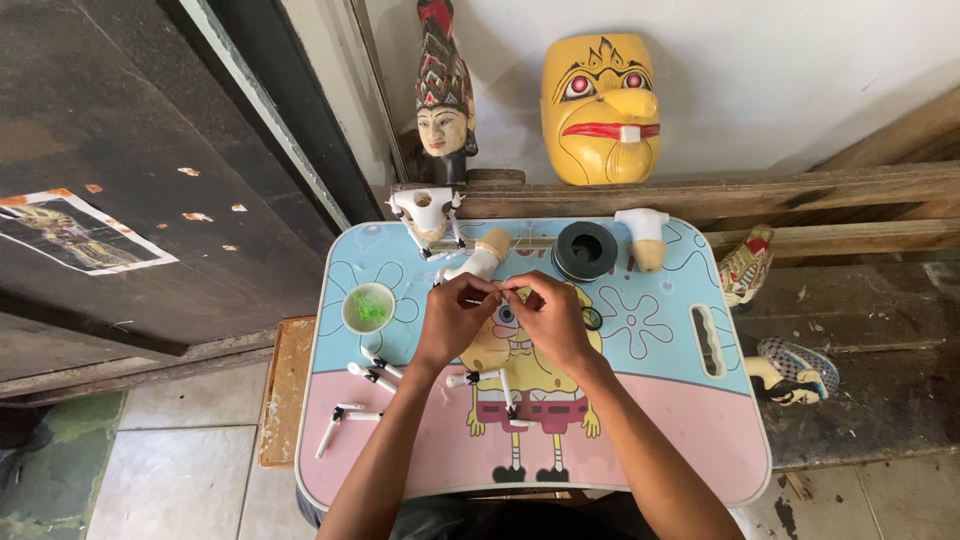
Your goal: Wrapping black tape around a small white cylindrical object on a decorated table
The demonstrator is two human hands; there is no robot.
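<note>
Over the middle of the tabletop [680,420] the left hand [452,318] and right hand [548,316] meet, each grip pinching a thin thread [500,289] (barely visible) between fingertips. Just beyond lies a white puppet piece [478,262]; left sits a small green cup [369,307], far right a black ring [585,250].

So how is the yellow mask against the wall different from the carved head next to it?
The yellow mask is a broad, flat face with red lips and ringed red eyes; the carved head is narrower, fully rounded, pale-faced, and wears a tall red patterned crown. The mask leans against the wall; the head stands upright on a dark neck. Both look painted.
</note>
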